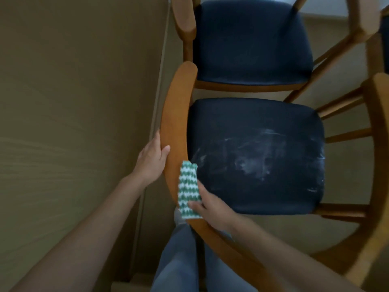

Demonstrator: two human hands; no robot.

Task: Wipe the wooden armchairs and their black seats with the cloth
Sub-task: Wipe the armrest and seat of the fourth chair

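1. One green-and-white cloth (188, 190) lies against the curved wooden rail (174, 114) of the near armchair (381, 127), pinched in my right hand (212, 209).
2. My left hand (151, 159) grips that rail further along.
3. Its black seat (252, 154) shows pale smears, perhaps dust; a second armchair (248, 43) stands beyond.

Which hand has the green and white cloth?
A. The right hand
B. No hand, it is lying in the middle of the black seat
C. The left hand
A: the right hand holds the cloth with its thumb on top, against the curved wooden rail of the near chair, while the left hand grips the bare rail.
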